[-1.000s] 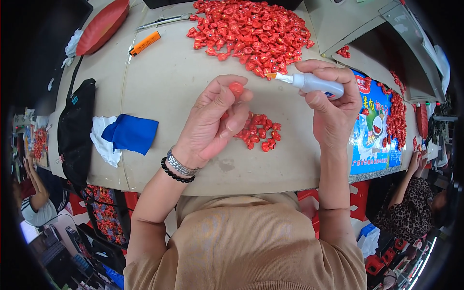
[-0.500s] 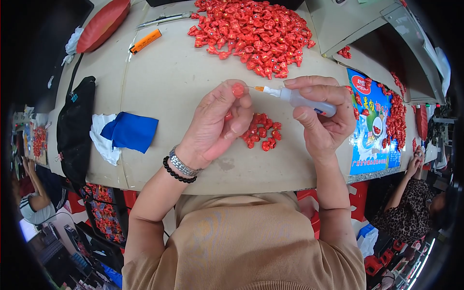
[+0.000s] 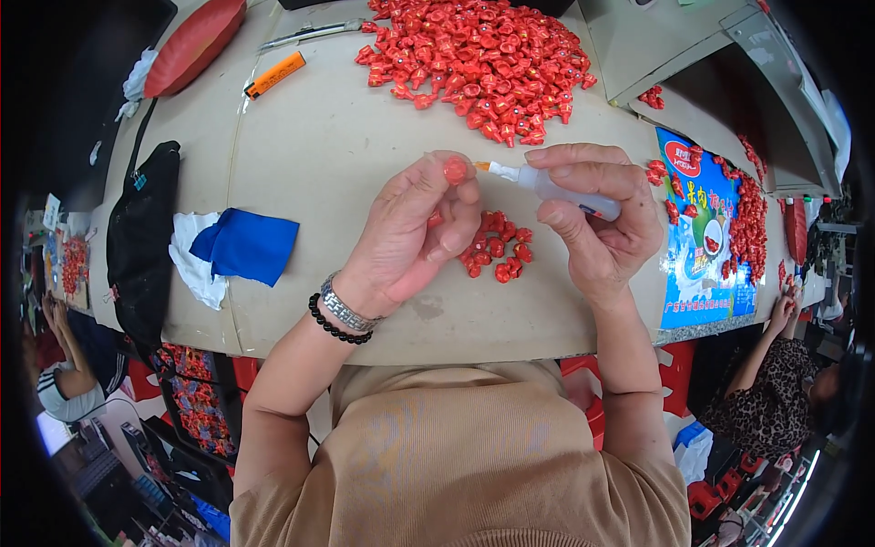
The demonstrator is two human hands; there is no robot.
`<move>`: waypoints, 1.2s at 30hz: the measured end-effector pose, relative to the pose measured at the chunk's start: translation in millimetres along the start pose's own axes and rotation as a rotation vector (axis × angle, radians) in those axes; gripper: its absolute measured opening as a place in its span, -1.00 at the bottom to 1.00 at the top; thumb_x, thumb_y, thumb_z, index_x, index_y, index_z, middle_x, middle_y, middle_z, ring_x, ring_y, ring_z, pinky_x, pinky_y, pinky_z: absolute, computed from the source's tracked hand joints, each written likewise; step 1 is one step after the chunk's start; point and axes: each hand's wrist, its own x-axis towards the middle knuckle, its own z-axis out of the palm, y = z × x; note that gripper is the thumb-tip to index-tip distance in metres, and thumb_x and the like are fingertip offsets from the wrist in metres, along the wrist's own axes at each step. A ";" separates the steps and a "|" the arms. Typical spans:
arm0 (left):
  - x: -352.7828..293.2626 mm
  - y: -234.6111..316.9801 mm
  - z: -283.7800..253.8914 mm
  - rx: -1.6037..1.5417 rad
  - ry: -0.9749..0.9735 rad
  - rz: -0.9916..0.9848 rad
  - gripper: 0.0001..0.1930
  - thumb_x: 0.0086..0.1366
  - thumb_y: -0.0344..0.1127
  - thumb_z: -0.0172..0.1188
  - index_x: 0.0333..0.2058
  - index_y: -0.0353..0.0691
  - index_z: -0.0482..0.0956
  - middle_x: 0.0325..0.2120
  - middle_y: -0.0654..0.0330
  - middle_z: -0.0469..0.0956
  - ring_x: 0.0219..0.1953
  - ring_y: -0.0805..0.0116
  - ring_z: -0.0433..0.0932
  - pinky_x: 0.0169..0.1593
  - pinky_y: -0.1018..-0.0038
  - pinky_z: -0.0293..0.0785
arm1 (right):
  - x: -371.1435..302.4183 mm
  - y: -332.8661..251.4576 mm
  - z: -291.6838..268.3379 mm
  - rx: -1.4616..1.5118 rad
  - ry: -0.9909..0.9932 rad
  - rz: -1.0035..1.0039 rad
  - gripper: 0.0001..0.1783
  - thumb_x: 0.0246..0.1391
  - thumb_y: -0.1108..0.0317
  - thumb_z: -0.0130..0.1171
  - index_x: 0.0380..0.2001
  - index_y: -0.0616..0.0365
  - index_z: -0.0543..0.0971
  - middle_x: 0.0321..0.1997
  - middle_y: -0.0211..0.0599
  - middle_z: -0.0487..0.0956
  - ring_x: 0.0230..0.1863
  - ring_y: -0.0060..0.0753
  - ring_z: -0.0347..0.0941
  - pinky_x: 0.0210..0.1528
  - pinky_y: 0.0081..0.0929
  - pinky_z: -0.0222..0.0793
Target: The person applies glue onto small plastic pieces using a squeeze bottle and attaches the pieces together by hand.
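Note:
A small red plastic piece [image 3: 455,170] is pinched between the thumb and forefinger of my left hand [image 3: 410,219]. Another bit of red shows in the curl of that palm. My right hand [image 3: 615,214] grips a translucent squeeze bottle [image 3: 570,194], lying nearly level, with a white collar and an orange needle tip. That tip points left and reaches the held piece; whether it touches cannot be made out. Below and between the hands lies a little cluster of red pieces [image 3: 497,246] on the table [image 3: 365,118].
A big heap of red pieces [image 3: 483,64] covers the far middle. To the left are an orange box-shaped stick [image 3: 275,76], a blue cloth [image 3: 246,248], a black pouch [image 3: 143,246] and a red tray [image 3: 196,47]. On the right, more pieces lie on a blue printed sheet [image 3: 697,292] beside a grey metal housing [image 3: 674,55].
My right hand and the bottle have shifted slightly left, bringing the needle tip closer to the red piece. The left hand has moved a touch to the right.

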 end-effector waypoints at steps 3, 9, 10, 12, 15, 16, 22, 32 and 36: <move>-0.1 0.1 -1.0 0.003 -0.035 -0.012 -0.78 0.39 -0.14 -0.02 -0.27 -0.16 0.45 -0.49 0.29 0.47 -0.66 0.56 0.28 -0.65 0.65 0.08 | -0.1 1.0 0.5 -0.013 -0.005 -0.005 -0.71 -0.26 0.66 0.30 -0.35 0.28 0.53 -0.27 -0.08 0.60 -0.26 -0.32 0.55 -0.29 -0.51 0.47; -1.6 -0.3 5.3 -0.002 0.029 0.007 -0.78 0.38 -0.14 0.00 -0.28 -0.17 0.46 -0.49 0.29 0.48 -0.66 0.55 0.28 -0.65 0.65 0.08 | 0.9 -2.5 0.4 -0.033 -0.016 0.003 -0.70 -0.27 0.66 0.30 -0.35 0.28 0.52 -0.27 -0.09 0.61 -0.27 -0.32 0.55 -0.30 -0.51 0.47; -1.5 0.1 4.9 -0.001 0.028 0.006 -0.78 0.38 -0.14 0.00 -0.28 -0.17 0.46 -0.49 0.29 0.48 -0.67 0.55 0.28 -0.65 0.65 0.08 | 0.9 -2.0 0.3 -0.044 -0.024 0.001 -0.70 -0.27 0.66 0.30 -0.35 0.29 0.52 -0.27 -0.08 0.60 -0.27 -0.33 0.55 -0.31 -0.51 0.47; -1.2 0.4 3.9 0.000 0.027 0.005 -0.78 0.38 -0.15 0.00 -0.28 -0.17 0.46 -0.49 0.29 0.48 -0.67 0.56 0.29 -0.65 0.65 0.08 | 0.3 0.4 0.6 -0.041 -0.020 -0.008 -0.70 -0.27 0.66 0.30 -0.35 0.29 0.52 -0.27 -0.08 0.60 -0.28 -0.33 0.55 -0.31 -0.51 0.47; -0.4 -0.4 0.7 0.015 -0.005 0.014 -0.78 0.38 -0.15 -0.01 -0.28 -0.18 0.46 -0.48 0.28 0.48 -0.67 0.57 0.29 -0.65 0.66 0.07 | -0.2 1.3 0.9 -0.034 -0.009 -0.017 -0.70 -0.26 0.65 0.30 -0.35 0.30 0.53 -0.28 -0.06 0.60 -0.29 -0.32 0.56 -0.31 -0.51 0.47; -0.5 -0.6 -0.5 0.019 -0.010 0.014 -0.77 0.38 -0.15 -0.01 -0.28 -0.18 0.45 -0.48 0.28 0.49 -0.66 0.57 0.29 -0.65 0.66 0.07 | -0.5 1.1 0.8 -0.028 -0.003 -0.017 -0.71 -0.26 0.65 0.31 -0.35 0.30 0.53 -0.29 -0.06 0.60 -0.30 -0.32 0.56 -0.31 -0.51 0.47; -0.9 -1.1 -1.9 0.004 0.008 0.036 -0.77 0.38 -0.15 -0.01 -0.26 -0.20 0.45 -0.43 0.29 0.49 -0.66 0.59 0.27 -0.65 0.67 0.06 | 0.8 -2.8 -1.1 -0.052 -0.003 -0.033 -0.72 -0.25 0.65 0.30 -0.36 0.30 0.53 -0.29 -0.06 0.60 -0.30 -0.33 0.57 -0.31 -0.52 0.47; -0.8 0.3 6.3 0.084 0.077 0.139 -0.82 0.36 -0.19 0.04 -0.25 -0.17 0.44 -0.39 0.32 0.47 -0.67 0.62 0.20 -0.63 0.65 0.03 | 1.3 -1.6 -1.5 -0.050 -0.001 -0.033 -0.72 -0.24 0.65 0.30 -0.36 0.30 0.53 -0.29 -0.06 0.60 -0.30 -0.32 0.57 -0.31 -0.51 0.47; -0.9 0.0 5.9 0.078 0.072 0.143 -0.82 0.36 -0.19 0.05 -0.24 -0.18 0.44 -0.40 0.33 0.47 -0.67 0.62 0.18 -0.63 0.65 0.02 | 1.8 -2.5 -1.8 -0.077 -0.020 -0.010 -0.71 -0.26 0.66 0.31 -0.36 0.31 0.53 -0.30 -0.05 0.60 -0.30 -0.30 0.57 -0.30 -0.51 0.47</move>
